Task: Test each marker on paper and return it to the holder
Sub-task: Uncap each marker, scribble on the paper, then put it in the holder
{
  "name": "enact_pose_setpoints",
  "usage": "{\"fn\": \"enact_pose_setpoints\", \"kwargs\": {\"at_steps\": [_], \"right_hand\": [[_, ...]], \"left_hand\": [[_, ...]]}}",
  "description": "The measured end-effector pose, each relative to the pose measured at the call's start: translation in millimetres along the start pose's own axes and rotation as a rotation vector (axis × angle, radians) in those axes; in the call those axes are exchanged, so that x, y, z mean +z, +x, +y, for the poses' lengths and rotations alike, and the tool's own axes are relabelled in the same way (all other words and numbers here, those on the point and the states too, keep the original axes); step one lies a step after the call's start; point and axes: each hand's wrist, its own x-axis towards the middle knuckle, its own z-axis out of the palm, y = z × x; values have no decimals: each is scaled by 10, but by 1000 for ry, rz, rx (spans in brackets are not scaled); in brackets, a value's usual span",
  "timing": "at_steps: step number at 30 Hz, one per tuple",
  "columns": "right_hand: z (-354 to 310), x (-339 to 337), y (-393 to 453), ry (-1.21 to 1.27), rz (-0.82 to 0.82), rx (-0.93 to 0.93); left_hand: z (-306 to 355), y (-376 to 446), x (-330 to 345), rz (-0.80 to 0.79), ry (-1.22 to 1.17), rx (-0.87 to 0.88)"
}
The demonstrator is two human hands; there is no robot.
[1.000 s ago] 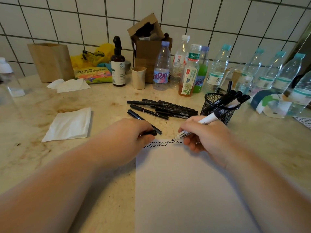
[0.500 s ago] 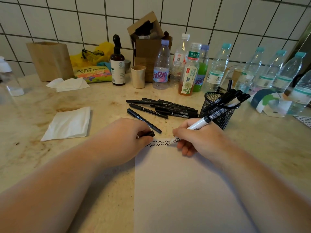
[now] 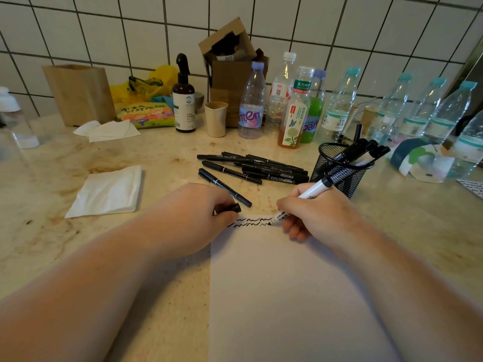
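A white sheet of paper (image 3: 287, 296) lies on the counter in front of me, with black wavy lines near its top edge. My right hand (image 3: 317, 212) grips a white marker (image 3: 311, 192) and its tip touches the paper at the end of the lower line. My left hand (image 3: 198, 215) rests at the paper's top left corner and pinches a black marker cap (image 3: 231, 207). Several black markers (image 3: 251, 167) lie loose on the counter behind my hands. A black mesh holder (image 3: 339, 171) to the right holds several markers.
Plastic bottles (image 3: 337, 105) line the tiled wall at the back and right. A cardboard box (image 3: 230, 71), a dark spray bottle (image 3: 184, 100), a small cup (image 3: 215, 118) and a wooden box (image 3: 79, 94) stand behind. Folded tissues (image 3: 107, 192) lie left of the paper.
My right hand went back left and has drawn a second wavy line under the first, moving rightward. My left hand has stayed put with the cap.
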Motion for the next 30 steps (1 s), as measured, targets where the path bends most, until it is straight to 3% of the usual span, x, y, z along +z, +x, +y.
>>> {"fn": "enact_pose_setpoints", "kwargs": {"at_steps": [7,12,17,30], "right_hand": [[-44,-67,-22,33,129,-50],[-119,-38,-101,233,-45,-145],[-192,-29,-136,502,-167,-98],[-188,-42,-141,466,-240,-87]], "left_hand": [[9,-9,-2,9,-15,1],[22,-11,-4,28,-59,25],[32,-14,-14,49,-111,59],[80,-12,-48,38,-150,54]]}}
